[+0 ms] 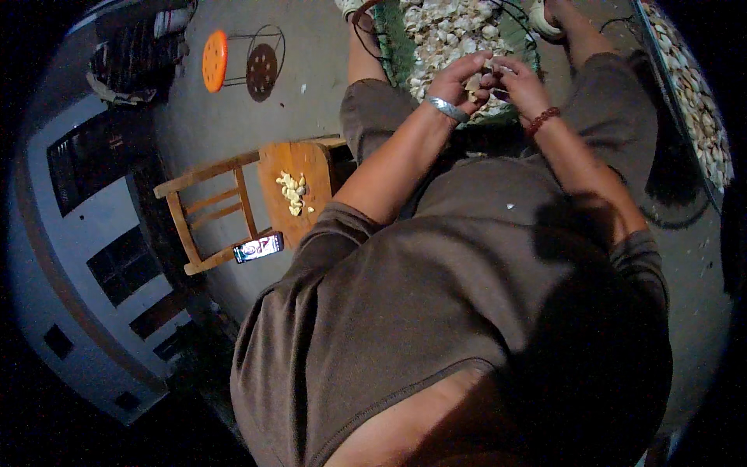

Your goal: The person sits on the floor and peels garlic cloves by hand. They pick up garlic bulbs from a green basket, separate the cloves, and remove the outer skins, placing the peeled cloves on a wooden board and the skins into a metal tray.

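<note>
My left hand [461, 82], with a silver bangle at its wrist, curls around a few garlic cloves [473, 87]. Right beside it, my right hand [519, 84] wears a red bead bracelet. Its fingertips meet those of the left hand; whether they pinch a clove is too small to make out. Both hands hover over a heap of garlic [455, 29], cloves and papery skins, lying on a green woven sack [394, 58] between my legs.
To my left, peeled cloves [292, 190] lie on a wooden chair [274, 160]. A lit phone [258, 248] rests at that chair's edge. Farther off stands an orange stool [215, 61]. On my right, a long container [688, 93] holds many unpeeled-looking cloves.
</note>
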{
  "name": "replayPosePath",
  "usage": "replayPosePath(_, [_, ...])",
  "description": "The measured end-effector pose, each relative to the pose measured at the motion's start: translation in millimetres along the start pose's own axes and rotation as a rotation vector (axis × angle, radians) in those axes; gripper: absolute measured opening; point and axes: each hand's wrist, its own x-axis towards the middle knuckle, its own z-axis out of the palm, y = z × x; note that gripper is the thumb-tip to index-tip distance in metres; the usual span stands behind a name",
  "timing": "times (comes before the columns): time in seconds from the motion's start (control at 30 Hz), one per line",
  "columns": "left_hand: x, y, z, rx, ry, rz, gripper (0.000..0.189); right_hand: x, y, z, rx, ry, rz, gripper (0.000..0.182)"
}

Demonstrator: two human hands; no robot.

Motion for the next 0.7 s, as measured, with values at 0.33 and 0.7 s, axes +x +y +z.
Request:
replayPosePath(0.33, [44.9, 15.9, 141.9, 0.228, -0.105, 0.033, 0.019, 16.6, 33.0, -2.9, -0.163, -0.07, -0.287, 0.017])
replayPosePath(0.7, [71.2, 8.3, 264.3, 0.508, -0.433, 0.397, 0.044, -13.7, -6.0, 8.9, -0.178, -0.22, -0.071, 0.02])
